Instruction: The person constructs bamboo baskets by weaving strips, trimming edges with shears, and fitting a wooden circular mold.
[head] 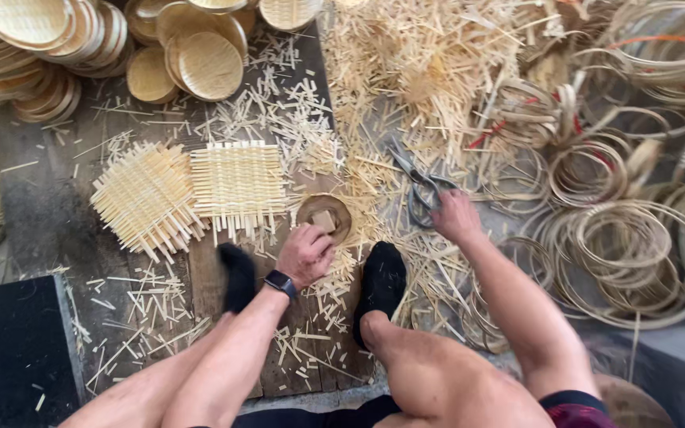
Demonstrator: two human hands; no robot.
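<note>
Your left hand (304, 254) is curled into a loose fist, fingers together, resting at the edge of the small round wooden disc (324, 216) on the plank floor (57, 206), just below the square woven mat (238, 184). Your right hand (455, 215) lies on the handles of the scissors (420, 184), fingers closed around them, amid bamboo offcuts (406, 71) beside the coiled bamboo hoops (624, 242)

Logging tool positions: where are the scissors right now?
In the head view, the scissors lie right of centre on the strip-littered floor, handles under the right hand, left of the coiled hoops.
</note>
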